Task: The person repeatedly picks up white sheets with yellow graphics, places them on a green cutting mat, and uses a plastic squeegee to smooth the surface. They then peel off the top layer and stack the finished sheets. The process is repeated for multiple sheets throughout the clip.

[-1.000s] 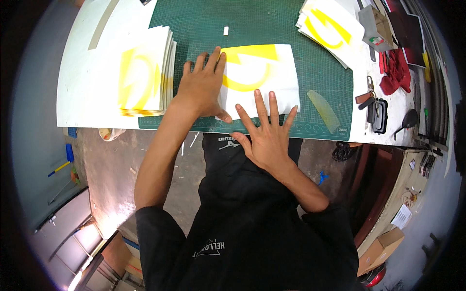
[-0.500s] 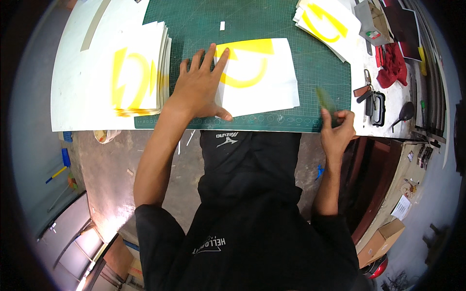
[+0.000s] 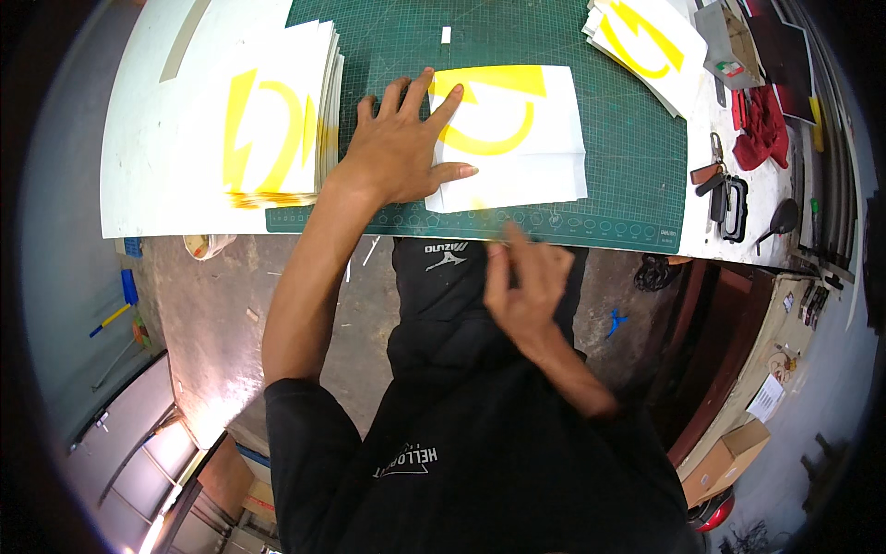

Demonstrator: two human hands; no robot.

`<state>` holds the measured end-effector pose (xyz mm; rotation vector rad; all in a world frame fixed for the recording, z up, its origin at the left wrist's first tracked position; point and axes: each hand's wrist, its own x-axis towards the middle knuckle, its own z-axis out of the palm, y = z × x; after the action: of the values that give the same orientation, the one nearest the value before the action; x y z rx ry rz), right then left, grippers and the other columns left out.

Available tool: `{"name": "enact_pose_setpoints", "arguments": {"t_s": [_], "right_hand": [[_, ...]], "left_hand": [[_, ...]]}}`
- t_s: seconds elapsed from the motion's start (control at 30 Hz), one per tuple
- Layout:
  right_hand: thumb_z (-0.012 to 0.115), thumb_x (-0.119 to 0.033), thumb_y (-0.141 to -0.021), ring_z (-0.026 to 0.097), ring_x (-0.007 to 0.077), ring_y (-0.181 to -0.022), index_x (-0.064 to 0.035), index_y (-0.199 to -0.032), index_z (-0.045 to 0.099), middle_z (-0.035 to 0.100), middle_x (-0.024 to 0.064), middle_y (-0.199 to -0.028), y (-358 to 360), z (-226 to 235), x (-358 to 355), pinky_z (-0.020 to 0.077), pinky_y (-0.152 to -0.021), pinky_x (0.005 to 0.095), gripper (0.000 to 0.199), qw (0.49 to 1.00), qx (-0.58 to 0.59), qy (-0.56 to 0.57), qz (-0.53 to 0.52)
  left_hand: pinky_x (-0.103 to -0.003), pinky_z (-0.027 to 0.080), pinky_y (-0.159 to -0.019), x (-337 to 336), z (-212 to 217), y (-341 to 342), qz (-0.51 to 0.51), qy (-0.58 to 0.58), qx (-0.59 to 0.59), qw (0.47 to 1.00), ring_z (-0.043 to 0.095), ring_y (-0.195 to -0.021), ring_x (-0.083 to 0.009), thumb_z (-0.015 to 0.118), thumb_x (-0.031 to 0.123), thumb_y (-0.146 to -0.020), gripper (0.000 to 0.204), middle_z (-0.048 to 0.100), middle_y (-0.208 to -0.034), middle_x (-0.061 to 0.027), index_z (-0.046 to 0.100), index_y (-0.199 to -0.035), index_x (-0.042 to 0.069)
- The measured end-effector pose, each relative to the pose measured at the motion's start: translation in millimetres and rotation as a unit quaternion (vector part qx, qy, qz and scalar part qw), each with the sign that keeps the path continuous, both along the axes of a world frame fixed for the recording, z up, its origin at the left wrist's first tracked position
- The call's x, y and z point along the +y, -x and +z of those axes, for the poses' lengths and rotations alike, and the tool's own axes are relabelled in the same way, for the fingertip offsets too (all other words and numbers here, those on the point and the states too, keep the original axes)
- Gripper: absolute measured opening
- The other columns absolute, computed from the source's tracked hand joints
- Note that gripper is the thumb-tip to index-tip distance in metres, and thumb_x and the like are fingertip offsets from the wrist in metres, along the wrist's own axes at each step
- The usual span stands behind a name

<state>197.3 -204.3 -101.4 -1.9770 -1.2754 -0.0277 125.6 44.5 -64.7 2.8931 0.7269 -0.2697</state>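
A white paper sheet with a yellow printed design (image 3: pixel 531 175) lies on the green cutting mat (image 3: pixel 637 175), a crease running across its lower part. My left hand (image 3: pixel 392 152) presses on its left side, fingers spread and thumb stretched out to the right. Smeared by motion, my right hand (image 3: pixel 531 286) is at the mat's near edge, just below the sheet. Its fingers pinch a thin yellow-green piece (image 3: pixel 479 204), too blurred to name, whose tip reaches the sheet's lower edge. A thick stack of similar printed sheets (image 3: pixel 268 138) stands to the left of my left hand.
More printed sheets (image 3: pixel 646 46) lie at the far right of the mat. Beyond them are a grey box (image 3: pixel 726 46), a red cloth (image 3: pixel 762 129), keys (image 3: pixel 711 171) and a black round-headed tool (image 3: pixel 783 218). A small white piece (image 3: pixel 447 35) rests behind the sheet.
My right hand has swung left from the mat's right corner to the sheet's lower edge, carrying the thin piece. My left thumb has moved up on the sheet. The whole view has shifted slightly.
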Motion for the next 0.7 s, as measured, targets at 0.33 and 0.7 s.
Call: {"name": "enact_pose_setpoints", "arguments": {"t_s": [0.33,0.7], "right_hand": [[0.075,-0.003,-0.087,0.058,0.0225,-0.076,0.0019,-0.119,0.073,0.068,0.0041,-0.082,-41,14,43,0.0371,-0.082,0.0414,0.032,0.996,-0.005,-0.085,-0.015],[0.073,-0.013,-0.089,0.067,0.0255,-0.092,-0.0054,-0.115,0.075,0.074,0.0093,-0.093,-104,-11,146,0.04,-0.091,0.0447,0.028,0.989,-0.145,0.017,-0.029]], "left_hand": [[-0.069,0.022,-0.124,-9,9,3,0.01,0.02,0.006,1.0,0.022,-0.158,-0.0482,0.093,0.078,-0.044,0.163,0.02,-0.174,-0.0258,0.014,-0.171,0.012],[-0.065,0.015,-0.129,-4,2,5,0.028,0.076,-0.047,0.996,0.018,-0.16,-0.0477,0.098,0.07,-0.032,0.178,0.016,-0.175,-0.0264,0.009,-0.17,0.001]]}}
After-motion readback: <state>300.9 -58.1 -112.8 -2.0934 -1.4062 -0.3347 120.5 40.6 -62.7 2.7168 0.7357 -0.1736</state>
